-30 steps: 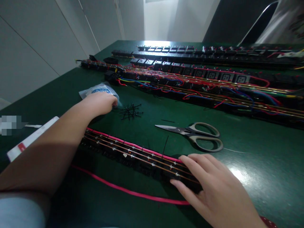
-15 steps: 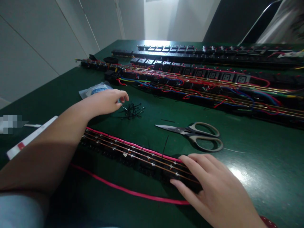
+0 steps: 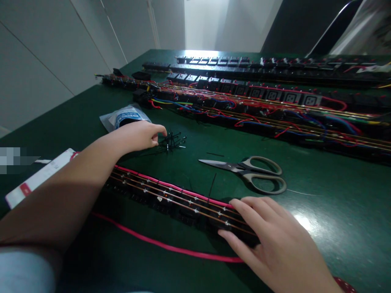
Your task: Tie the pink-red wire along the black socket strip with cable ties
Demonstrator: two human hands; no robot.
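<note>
My left hand (image 3: 143, 136) is at the edge of a small pile of black cable ties (image 3: 174, 141), thumb and fingers curled together. Whatever is between its fingertips is hidden. My right hand (image 3: 271, 240) wraps round the near end of a long black socket strip (image 3: 180, 211), thumb on the near side and fingers over the far edge. Bare copper-coloured wires run along that strip. A red cable (image 3: 171, 186) lies along its far edge, held by several black ties, one with its tail (image 3: 212, 187) standing up. The cable's other length loops on the table in front.
Scissors (image 3: 244, 171) lie beyond the strip, with a loose tie (image 3: 215, 154) near the blades. Behind my left hand is a plastic bag (image 3: 122, 114). More wired socket strips (image 3: 244, 110) stretch across the back of the green table (image 3: 342, 195). A white box (image 3: 45, 177) sits at left.
My left hand has dipped slightly at the cable-tie pile, its fingers curling closer together. More of the plastic bag shows. My right hand stays in place on the strip.
</note>
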